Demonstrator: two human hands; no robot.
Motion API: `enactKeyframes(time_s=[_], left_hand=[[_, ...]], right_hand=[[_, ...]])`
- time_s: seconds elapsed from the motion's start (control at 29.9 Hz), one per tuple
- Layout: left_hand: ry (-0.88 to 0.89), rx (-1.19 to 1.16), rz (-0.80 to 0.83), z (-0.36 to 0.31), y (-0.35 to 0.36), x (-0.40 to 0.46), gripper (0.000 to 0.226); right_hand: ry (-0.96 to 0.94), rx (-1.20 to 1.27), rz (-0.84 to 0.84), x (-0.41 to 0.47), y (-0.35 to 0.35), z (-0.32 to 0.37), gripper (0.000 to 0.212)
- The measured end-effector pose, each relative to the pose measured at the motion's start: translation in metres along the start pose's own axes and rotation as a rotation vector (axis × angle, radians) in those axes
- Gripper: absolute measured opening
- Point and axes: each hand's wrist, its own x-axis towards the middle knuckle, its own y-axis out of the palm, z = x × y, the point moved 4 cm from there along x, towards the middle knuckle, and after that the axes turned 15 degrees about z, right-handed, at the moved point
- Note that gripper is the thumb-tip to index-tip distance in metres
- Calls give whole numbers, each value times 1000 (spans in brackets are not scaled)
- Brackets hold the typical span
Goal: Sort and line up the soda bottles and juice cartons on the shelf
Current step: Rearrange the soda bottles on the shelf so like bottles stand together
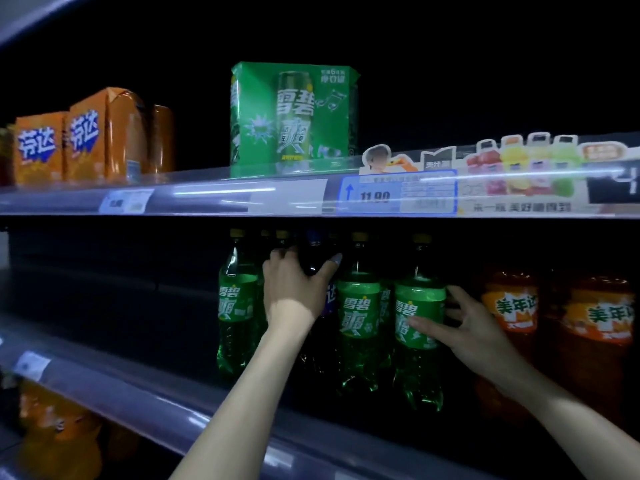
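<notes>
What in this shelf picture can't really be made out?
- Dark bottle: the left hand covers its body, so its label is mostly hidden.
- Price tag: small print blurred by motion and glare.
- Orange bottles: the right edge cuts the row off.
- Back of the middle shelf: too dark to see.
- Right hand: fingertips hidden behind the green bottle.

blue price tag (397,195), white shelf label (126,201), colourful promo strip (526,174)

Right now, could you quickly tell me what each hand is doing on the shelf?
Left hand: closed around the dark bottle.
Right hand: fingers wrapped around the rightmost green bottle.
</notes>
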Motion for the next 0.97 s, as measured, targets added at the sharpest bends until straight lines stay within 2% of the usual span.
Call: enactKeyframes(time_s=[0.07,0.1,0.17,0.23,0.33,0.37,0.5,0.57,0.6,0.67,0.7,0.8,0.87,0.97], left_hand=[[16,-34,11,4,-2,7,67],[26,-57,13,6,-3,8,64],[45,-141,9,11,-6,8,53],[99,-304,17,13,-9,1,37],[182,-446,51,18,-7,-11,40],[184,-460,75,21,-5,-13,44],[202,-379,196,27,6,-15,78],[221,-364,216,31,8,-13,81],[233,-380,221,33,8,-13,77],[258,-419,196,36,5,-18,72],[270,-429,169,36,2,-21,73],[353,-420,42,37,-12,-36,80],[398,-411,-45,39,-22,-47,77],[452,-346,-108,38,-33,-64,66]], right_hand=[[7,-25,-14,-2,1,1,119],[14,-38,-24,-3,0,0,129],[25,-49,-26,-3,0,1,133],[15,-39,-18,-4,0,1,125],[-5,2,8,-5,2,4,92],[1,1,6,-6,2,5,90],[14,2,-32,-7,1,1,123],[9,24,-31,-6,2,1,116],[1,27,-26,-7,3,3,100],[13,31,-5,-9,7,1,71],[23,23,4,-9,9,-3,68],[48,27,2,-10,11,-10,63],[49,19,-4,-11,11,-10,62],[79,-29,-28,-14,12,-11,75]])
